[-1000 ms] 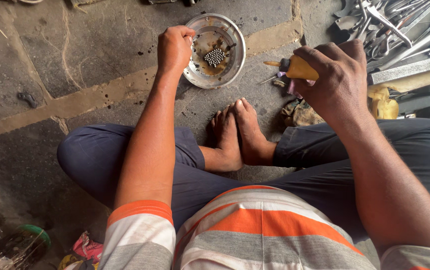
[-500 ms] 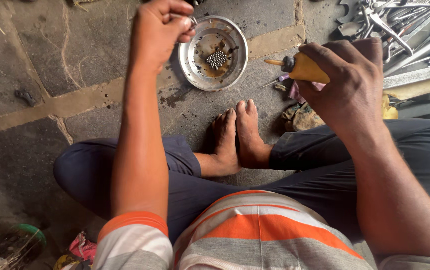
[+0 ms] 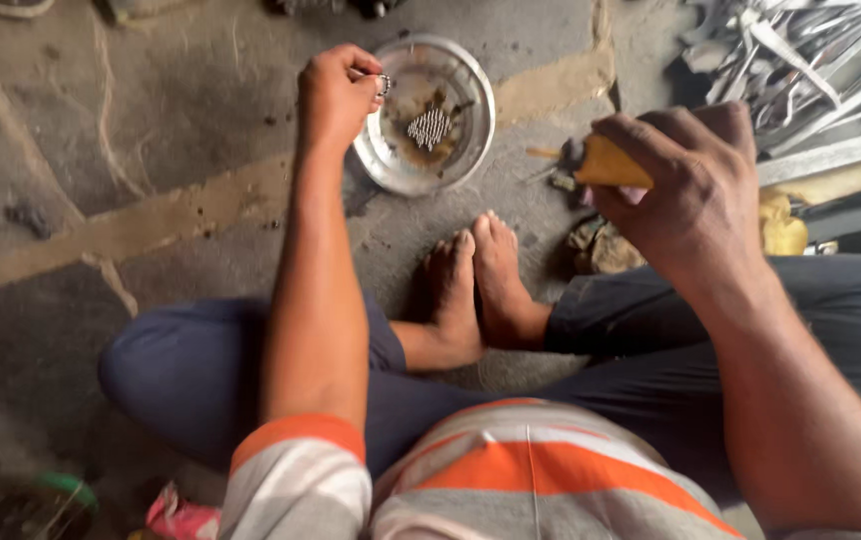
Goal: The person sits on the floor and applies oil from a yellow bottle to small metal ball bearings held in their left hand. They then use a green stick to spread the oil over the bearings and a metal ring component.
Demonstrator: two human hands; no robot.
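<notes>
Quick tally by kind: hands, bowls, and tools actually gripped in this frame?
Hands: 2, left hand and right hand
Metal bowl: 1
Yellow-handled tool in the right hand: 1
Small metal part pinched by the left hand: 1
Total: 5

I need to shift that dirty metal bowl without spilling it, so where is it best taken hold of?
Probably the metal bowl is best pinched at its bare near rim, reached from the person's own side. The bowl sits flat on the floor with small metal bits piled mid-dish, and the left hand already crowds the far-left edge.
</notes>
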